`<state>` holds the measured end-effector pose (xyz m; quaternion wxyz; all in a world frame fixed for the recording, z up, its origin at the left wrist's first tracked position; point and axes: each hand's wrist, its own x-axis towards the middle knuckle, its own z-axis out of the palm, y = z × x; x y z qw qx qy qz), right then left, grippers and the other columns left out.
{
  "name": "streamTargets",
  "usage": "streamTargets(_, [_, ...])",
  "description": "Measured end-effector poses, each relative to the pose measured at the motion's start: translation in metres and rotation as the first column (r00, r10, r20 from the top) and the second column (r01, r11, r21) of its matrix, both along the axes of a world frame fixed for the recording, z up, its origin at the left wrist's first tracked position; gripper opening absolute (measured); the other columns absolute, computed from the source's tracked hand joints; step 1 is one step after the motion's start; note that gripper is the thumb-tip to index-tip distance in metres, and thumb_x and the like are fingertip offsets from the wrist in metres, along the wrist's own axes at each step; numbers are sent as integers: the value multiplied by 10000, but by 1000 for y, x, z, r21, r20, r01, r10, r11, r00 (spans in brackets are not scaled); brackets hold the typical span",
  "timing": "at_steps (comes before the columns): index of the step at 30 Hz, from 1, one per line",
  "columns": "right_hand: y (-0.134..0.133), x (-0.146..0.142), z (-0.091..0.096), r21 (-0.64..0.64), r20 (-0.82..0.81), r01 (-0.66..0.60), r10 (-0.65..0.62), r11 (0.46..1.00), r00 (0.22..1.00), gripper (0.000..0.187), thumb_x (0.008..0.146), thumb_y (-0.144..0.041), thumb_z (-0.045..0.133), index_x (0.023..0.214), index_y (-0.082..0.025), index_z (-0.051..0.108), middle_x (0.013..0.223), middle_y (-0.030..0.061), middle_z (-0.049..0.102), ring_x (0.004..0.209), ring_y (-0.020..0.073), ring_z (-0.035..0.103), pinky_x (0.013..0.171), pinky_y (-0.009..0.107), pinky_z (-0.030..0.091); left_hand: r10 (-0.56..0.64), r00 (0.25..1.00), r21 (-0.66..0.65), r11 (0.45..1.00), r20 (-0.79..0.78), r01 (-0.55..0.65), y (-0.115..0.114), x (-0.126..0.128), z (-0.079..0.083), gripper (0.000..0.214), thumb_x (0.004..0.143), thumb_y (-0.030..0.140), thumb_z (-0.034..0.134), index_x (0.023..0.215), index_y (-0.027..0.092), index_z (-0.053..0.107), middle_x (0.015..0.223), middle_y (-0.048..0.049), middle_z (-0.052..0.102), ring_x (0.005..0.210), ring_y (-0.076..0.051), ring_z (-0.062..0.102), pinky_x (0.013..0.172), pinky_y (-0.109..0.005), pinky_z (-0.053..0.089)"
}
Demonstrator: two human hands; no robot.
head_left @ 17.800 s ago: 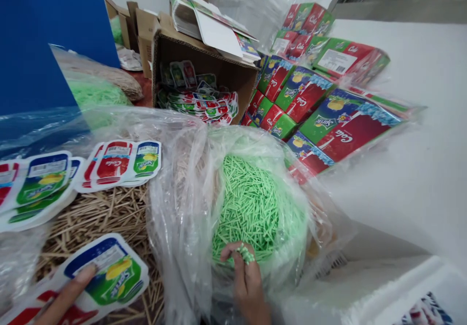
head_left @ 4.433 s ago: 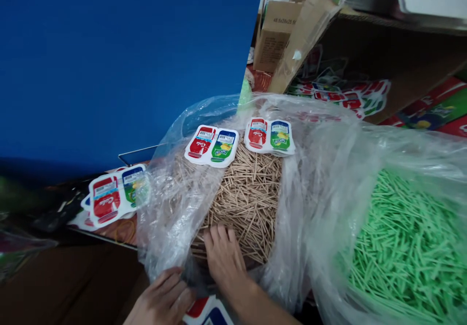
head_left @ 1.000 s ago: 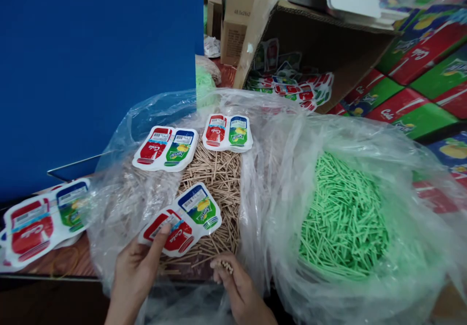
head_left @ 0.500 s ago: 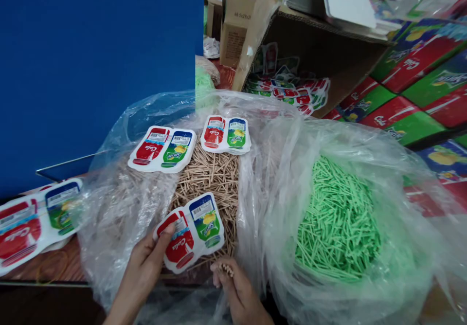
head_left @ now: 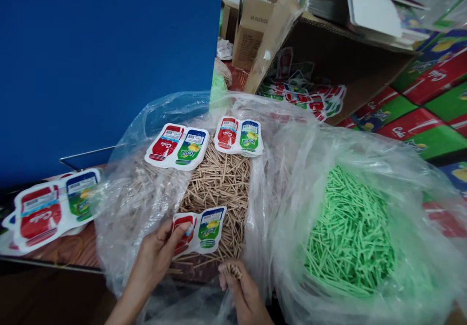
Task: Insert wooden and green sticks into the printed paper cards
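My left hand (head_left: 157, 256) grips a flat printed packet (head_left: 203, 231) with a red Cola half and a green Sprite half, thumb on the red half, held over an open clear bag of tan wooden sticks (head_left: 219, 189). My right hand (head_left: 241, 290) is closed in a pinch on a small bunch of tan sticks (head_left: 233, 270) at the bag's near edge. Two more of the same packets (head_left: 177, 146) (head_left: 239, 135) lie on the far side of the tan sticks. To the right, a second clear bag holds green sticks (head_left: 350, 240).
More packets (head_left: 51, 207) lie on the wooden table at left beneath a large blue panel (head_left: 105, 52). Behind stands an open cardboard box (head_left: 346, 62) with a pile of packets, and red and green printed cartons (head_left: 426, 106) are stacked at right.
My left hand has drawn the packet closer and turned it more level over the tan sticks. My right hand keeps its pinch on the sticks. The view has shifted slightly.
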<state>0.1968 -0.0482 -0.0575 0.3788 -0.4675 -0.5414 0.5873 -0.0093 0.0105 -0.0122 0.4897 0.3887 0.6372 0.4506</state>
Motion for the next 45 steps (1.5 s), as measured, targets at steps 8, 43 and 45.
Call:
streamTargets(8, [3,0,12,15,0,50,-50,999,999,382,946,-545,387,990,-238,610,712,-17,528,685,136,530,699,253,436,-210,943,67,970,-257,234,-7,4,-6,262,799,404,629,680,190,722,626,16,680,588,-145,602,555,-185,475])
streamTargets(43, [52,-7,72,449,281,-46,-92,892,955,256,979,-218,402,1195,-285,524,1313,42,588,1286,203,470,1112,487,312,-484,866,223,837,-125,500,-1,28,13,297,915,401,510,992,261,760,816,15,771,754,-150,698,723,-189,516])
streamTargets(45, [50,-3,74,472,281,-63,-82,880,956,295,979,-230,406,1260,-286,479,1363,43,548,1323,202,430,1100,449,348,-470,880,208,857,-63,472,0,27,16,290,898,401,525,1000,270,764,803,24,776,740,-151,697,724,-188,518])
